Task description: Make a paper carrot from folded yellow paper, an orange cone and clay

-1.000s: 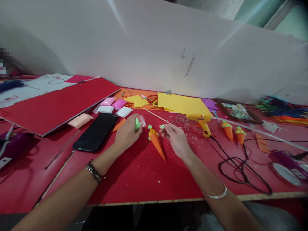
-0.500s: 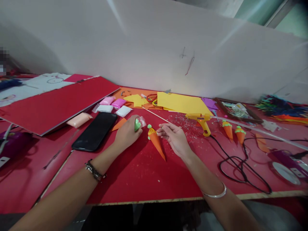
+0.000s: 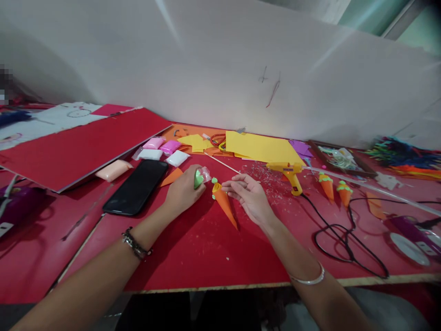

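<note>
My left hand (image 3: 182, 189) is closed round a small clear packet of green clay (image 3: 199, 178). Between my hands an orange cone (image 3: 224, 207) lies on the red table, its point toward me, with yellow swirls and green bits at its wide end. My right hand (image 3: 250, 197) is just right of the cone's top, fingertips pressed together near the yellow part; whatever they may pinch is too small to make out. A thin stick (image 3: 222, 162) lies behind my right hand.
A black phone (image 3: 137, 187) and clay packets (image 3: 150, 155) lie left. Yellow sheets (image 3: 262, 148) and scissors are behind. On the right are a yellow glue gun (image 3: 289, 174) with a looping black cord, two small cones (image 3: 344, 194) and a tray (image 3: 358, 168).
The fingers of my right hand have moved slightly left and closed together beside the cone's top. My left hand still holds the green packet, and the cone has hardly moved.
</note>
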A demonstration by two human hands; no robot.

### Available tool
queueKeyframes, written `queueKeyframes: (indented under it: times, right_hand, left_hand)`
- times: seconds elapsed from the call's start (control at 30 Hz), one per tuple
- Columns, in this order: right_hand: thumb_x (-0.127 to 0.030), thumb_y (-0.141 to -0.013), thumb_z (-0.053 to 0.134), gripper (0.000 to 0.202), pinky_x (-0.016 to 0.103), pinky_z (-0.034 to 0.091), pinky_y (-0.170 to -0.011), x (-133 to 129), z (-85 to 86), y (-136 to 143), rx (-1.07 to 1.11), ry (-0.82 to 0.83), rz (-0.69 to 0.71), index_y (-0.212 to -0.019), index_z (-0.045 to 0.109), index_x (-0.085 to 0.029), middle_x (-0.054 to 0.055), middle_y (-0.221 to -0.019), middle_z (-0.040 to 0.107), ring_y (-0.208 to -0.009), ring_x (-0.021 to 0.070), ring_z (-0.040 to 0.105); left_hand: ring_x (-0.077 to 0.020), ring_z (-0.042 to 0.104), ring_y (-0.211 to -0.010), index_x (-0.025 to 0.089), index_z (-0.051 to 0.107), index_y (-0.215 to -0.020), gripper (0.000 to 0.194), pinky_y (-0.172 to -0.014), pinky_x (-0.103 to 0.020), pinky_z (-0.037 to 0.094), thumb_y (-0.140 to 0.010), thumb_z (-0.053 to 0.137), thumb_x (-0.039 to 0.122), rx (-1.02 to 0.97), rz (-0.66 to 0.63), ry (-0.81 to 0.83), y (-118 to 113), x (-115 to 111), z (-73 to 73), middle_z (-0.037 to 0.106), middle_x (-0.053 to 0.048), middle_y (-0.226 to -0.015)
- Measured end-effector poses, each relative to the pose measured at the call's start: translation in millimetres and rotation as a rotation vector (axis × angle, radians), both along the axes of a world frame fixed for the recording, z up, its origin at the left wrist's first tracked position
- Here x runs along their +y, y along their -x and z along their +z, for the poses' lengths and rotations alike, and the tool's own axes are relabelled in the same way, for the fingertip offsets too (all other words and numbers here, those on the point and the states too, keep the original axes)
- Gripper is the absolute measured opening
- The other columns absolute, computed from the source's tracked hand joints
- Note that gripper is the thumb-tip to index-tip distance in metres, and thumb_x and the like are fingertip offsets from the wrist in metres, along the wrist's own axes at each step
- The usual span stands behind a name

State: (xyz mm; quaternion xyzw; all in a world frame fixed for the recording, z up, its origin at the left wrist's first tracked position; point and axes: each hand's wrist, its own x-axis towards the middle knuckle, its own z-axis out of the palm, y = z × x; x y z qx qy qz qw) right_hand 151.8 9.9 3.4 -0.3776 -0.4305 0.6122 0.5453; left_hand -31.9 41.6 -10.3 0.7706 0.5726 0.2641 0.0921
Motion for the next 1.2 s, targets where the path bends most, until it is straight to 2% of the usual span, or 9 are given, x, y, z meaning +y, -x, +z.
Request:
queueKeyframes:
  times: [0.2, 0.3, 0.47, 0.6, 0.8, 0.9, 1.0, 1.07, 1.2]
  right_hand:
    - [-0.033, -0.074, 0.06, 0.023, 0.015, 0.036, -0.038, -1.3, 1.5, -4.0, -0.068, -0.051, 0.006, -0.063, 0.046, -0.018, -0.005, -0.048, 0.057, -0.037, 0.0048, 0.049]
    - [-0.03, -0.07, 0.064, 0.024, 0.015, 0.032, -0.036, -2.1, 2.9, -4.1, -0.078, -0.073, 0.018, -0.062, 0.044, -0.019, -0.008, -0.045, 0.053, -0.036, 0.0043, 0.044]
    - [-0.034, -0.075, 0.058, 0.023, 0.016, 0.031, -0.037, -2.4, 4.4, -2.9, -0.079, -0.063, 0.014, -0.062, 0.045, -0.02, -0.007, -0.046, 0.053, -0.037, 0.0043, 0.042]
    - [-0.03, -0.07, 0.063, 0.016, 0.016, 0.038, -0.043, -1.5, 4.8, -2.5, -0.032, -0.049, 0.002, -0.067, 0.052, -0.02, -0.006, -0.053, 0.057, -0.043, 0.0046, 0.047]
    - [-0.023, -0.067, 0.065, 0.015, 0.021, 0.048, -0.069, -0.2, 2.3, -1.4, 0.035, -0.02, 0.018, -0.082, 0.064, -0.02, 0.001, -0.081, 0.067, -0.074, 0.0092, 0.062]
    - [-0.032, -0.073, 0.059, 0.015, 0.018, 0.045, -0.05, 0.4, 1.0, -3.1, 0.007, 0.015, 0.006, -0.076, 0.064, -0.018, 0.0, -0.065, 0.065, -0.055, 0.0073, 0.059]
    - [-0.034, -0.074, 0.058, 0.018, 0.016, 0.03, -0.035, 0.4, 1.2, -4.3, -0.05, 0.001, -0.033, -0.068, 0.062, -0.017, -0.006, -0.046, 0.051, -0.036, 0.0026, 0.042]
    - [-0.028, -0.07, 0.063, 0.01, 0.016, 0.033, -0.038, 0.2, 1.8, -3.8, -0.065, -0.013, -0.059, -0.071, 0.064, -0.018, -0.007, -0.047, 0.05, -0.039, 0.0024, 0.041]
    - [-0.022, -0.068, 0.064, 0.017, 0.021, 0.047, -0.067, 0.3, 1.7, -1.9, 0.0, -0.021, -0.017, -0.085, 0.066, -0.02, 0.0, -0.076, 0.064, -0.069, 0.0079, 0.059]
  left_hand:
    - [-0.0259, 0.055, -0.098, 0.018, 0.038, -0.116, 0.042, -0.076, -0.034, 0.044, -0.077, 0.044, 0.032, 0.012, -0.001, 0.031, -0.3, -0.1, 0.5, 0.058, -0.01, -0.107]
    - [-0.0255, 0.055, -0.098, 0.019, 0.038, -0.116, 0.042, -0.076, -0.034, 0.044, -0.077, 0.044, 0.032, 0.015, 0.002, 0.035, -0.7, 0.7, 0.4, 0.057, -0.009, -0.107]
    - [-0.0255, 0.056, -0.095, 0.018, 0.038, -0.115, 0.04, -0.075, -0.034, 0.044, -0.078, 0.043, 0.033, 0.032, -0.008, 0.04, -1.1, 0.6, 1.6, 0.058, -0.009, -0.105]
    - [-0.0258, 0.057, -0.092, 0.018, 0.039, -0.114, 0.039, -0.073, -0.033, 0.044, -0.078, 0.042, 0.034, 0.046, 0.002, 0.028, -0.2, -0.8, 2.4, 0.059, -0.009, -0.101]
    - [-0.0261, 0.057, -0.093, 0.017, 0.039, -0.115, 0.04, -0.071, -0.033, 0.043, -0.078, 0.042, 0.033, 0.043, -0.003, -0.003, 1.0, -1.7, 1.7, 0.059, -0.009, -0.102]
    - [-0.0256, 0.057, -0.092, 0.018, 0.04, -0.114, 0.038, -0.071, -0.033, 0.043, -0.079, 0.041, 0.033, 0.044, 0.004, 0.004, 0.6, -1.6, 1.7, 0.06, -0.009, -0.1]
    - [-0.0256, 0.057, -0.092, 0.018, 0.039, -0.113, 0.038, -0.072, -0.033, 0.043, -0.079, 0.041, 0.033, 0.053, 0.008, 0.007, 0.6, -1.4, 1.4, 0.06, -0.009, -0.099]
    - [-0.0257, 0.057, -0.092, 0.018, 0.04, -0.113, 0.038, -0.072, -0.033, 0.043, -0.079, 0.042, 0.034, 0.057, 0.009, 0.019, 0.9, -1.1, 1.1, 0.06, -0.009, -0.099]
    - [-0.0259, 0.057, -0.094, 0.018, 0.039, -0.113, 0.038, -0.072, -0.033, 0.043, -0.078, 0.043, 0.034, 0.064, 0.014, 0.033, 1.5, -0.1, 0.7, 0.059, -0.009, -0.102]
